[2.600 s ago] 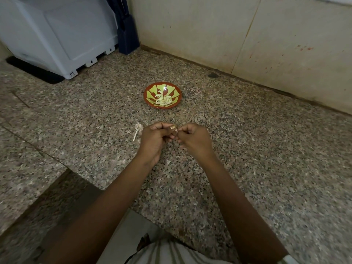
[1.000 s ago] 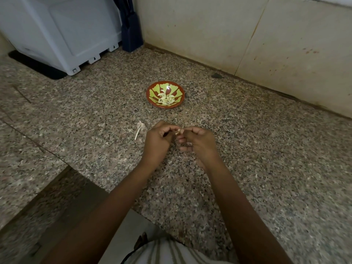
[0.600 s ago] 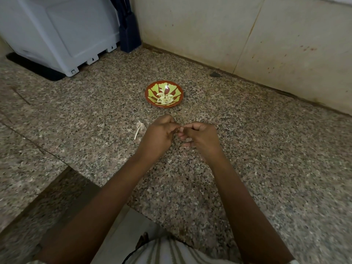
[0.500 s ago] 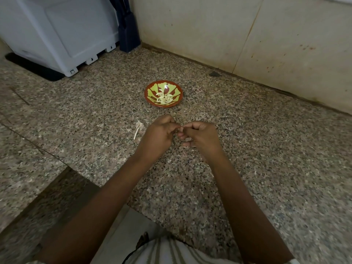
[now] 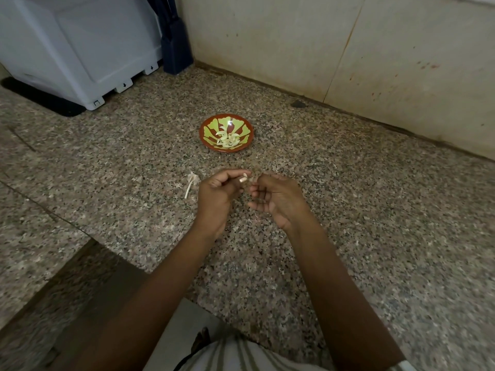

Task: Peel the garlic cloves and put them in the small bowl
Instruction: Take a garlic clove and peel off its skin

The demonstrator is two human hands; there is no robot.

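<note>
A small red bowl with green petal pattern (image 5: 205, 131) stands on the granite counter, holding several pale peeled garlic cloves (image 5: 228, 139). Nearer to me, my left hand (image 5: 217, 198) pinches a small garlic clove (image 5: 243, 178) between thumb and fingertips. My right hand (image 5: 277, 200) hovers just right of the clove with curled fingers, a small gap between the two hands. I cannot tell whether its fingertips hold a scrap of skin.
A garlic stem with papery skin (image 5: 192, 181) lies on the counter left of my left hand. A white appliance (image 5: 80, 46) and a dark blue object (image 5: 175, 46) stand at the back left. A tiled wall (image 5: 348, 49) runs behind the bowl. The counter edge drops off at the lower left.
My hands were pressed together over the clove; now they have drawn slightly apart, and the clove shows at my left fingertips.
</note>
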